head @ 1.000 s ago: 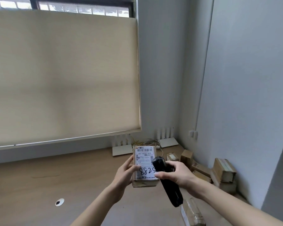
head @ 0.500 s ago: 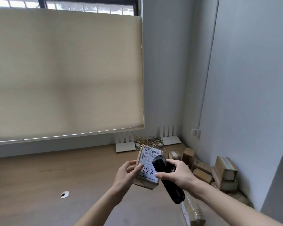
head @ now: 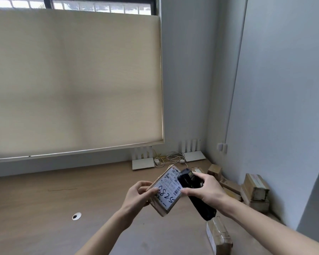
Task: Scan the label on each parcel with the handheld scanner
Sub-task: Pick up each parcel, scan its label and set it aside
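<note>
Across the wooden desk (head: 44,199) I see bare surface reaching left toward the window blind (head: 72,80), while cardboard boxes (head: 254,188) crowd the right wall's edge. Above the desk, my left hand (head: 138,195) grips the parcel (head: 167,194) by its left side, label up, long axis tilted toward the far right corner (handwritten digits face me). My right hand (head: 208,188) clasps the black scanner (head: 193,192), its head over the label's top right, handle slanting down toward me.
</note>
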